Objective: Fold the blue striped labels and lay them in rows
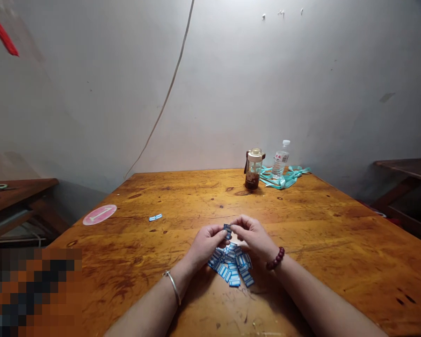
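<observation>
Between the fingertips of both hands is a small strip of blue-and-white labels (227,230), held just above the table. My left hand (210,239) pinches its left side, with a silver bangle on the wrist. My right hand (250,232) grips the upper right part between thumb and forefinger; a dark red bead bracelet (276,259) circles that wrist. Right below the hands lies a loose heap of similar blue-and-white label strips (233,267), overlapping at various angles. Farther left, a small separate piece of label strip (155,217) rests on the wood.
The wooden table (182,196) reaches back to a grey wall. At its back right stand a jar-like drink bottle (254,169) with dark contents and a clear water bottle (281,159) beside turquoise ribbon (287,180). A pink round sticker (99,215) lies at the left edge.
</observation>
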A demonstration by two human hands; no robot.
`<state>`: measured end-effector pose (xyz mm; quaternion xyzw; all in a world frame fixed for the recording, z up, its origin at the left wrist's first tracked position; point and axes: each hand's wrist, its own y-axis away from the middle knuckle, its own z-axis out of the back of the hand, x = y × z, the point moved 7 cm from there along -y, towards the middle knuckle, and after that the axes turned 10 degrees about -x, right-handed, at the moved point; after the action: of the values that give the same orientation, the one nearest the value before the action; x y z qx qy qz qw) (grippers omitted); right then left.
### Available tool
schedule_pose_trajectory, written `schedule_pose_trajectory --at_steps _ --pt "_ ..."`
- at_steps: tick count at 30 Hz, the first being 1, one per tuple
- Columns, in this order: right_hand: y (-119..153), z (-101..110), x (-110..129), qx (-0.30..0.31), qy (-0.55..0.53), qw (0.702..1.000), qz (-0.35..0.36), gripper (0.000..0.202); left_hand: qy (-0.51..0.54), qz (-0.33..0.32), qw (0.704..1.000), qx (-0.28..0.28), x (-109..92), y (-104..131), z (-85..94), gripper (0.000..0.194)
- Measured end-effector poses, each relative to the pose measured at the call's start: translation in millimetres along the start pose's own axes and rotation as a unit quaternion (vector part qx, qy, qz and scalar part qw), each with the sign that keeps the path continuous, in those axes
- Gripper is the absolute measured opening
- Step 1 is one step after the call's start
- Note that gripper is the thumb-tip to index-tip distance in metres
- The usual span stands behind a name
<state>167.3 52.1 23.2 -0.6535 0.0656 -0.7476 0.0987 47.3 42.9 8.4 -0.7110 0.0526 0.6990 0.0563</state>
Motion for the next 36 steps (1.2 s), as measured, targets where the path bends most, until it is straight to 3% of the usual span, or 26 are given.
schedule_pose_trajectory --at_steps 3,7,9,13,19,23,32,36 --pt "-5.0 20.6 0.7 0.036 0.079 0.996 -0.002 0.013 0.021 -0.001 0.999 -0.05 -3.1 -4.8 14.9 0.025" --pt "8.5 20.7 -20.2 0.223 0.214 0.948 -0.074 0.015 0.051 0.013 0.992 -0.117 1.5 -12.0 34.4 0.026" --pt "15.2 14.3 -24.8 0.257 0.269 0.926 -0.063 0.022 0.055 0.015 0.99 -0.126 4.3 -13.6 37.1 0.027" --pt "14.7 0.8 -25.6 0.236 0.325 0.916 -0.006 0.015 0.05 0.023 0.992 -0.113 7.2 -12.4 32.6 0.027" --pt "0.9 19.9 -46.6 0.202 0.209 0.949 -0.125 0.014 0.053 0.029 0.989 -0.131 7.6 -13.2 35.4 0.028" --pt "-3.1 32.5 -50.8 0.184 0.185 0.954 -0.149 0.022 0.057 0.027 0.989 -0.132 9.2 -15.7 38.4 0.027" --pt "-9.9 45.1 -50.7 0.152 0.246 0.95 -0.12 0.012 0.045 0.024 0.99 -0.128 8.4 -15.0 38.9 0.029" --pt "-9.5 37.9 -27.1 0.113 0.292 0.949 -0.013 0.022 0.047 0.027 0.991 -0.126 8.3 -14.8 37.9 0.028"
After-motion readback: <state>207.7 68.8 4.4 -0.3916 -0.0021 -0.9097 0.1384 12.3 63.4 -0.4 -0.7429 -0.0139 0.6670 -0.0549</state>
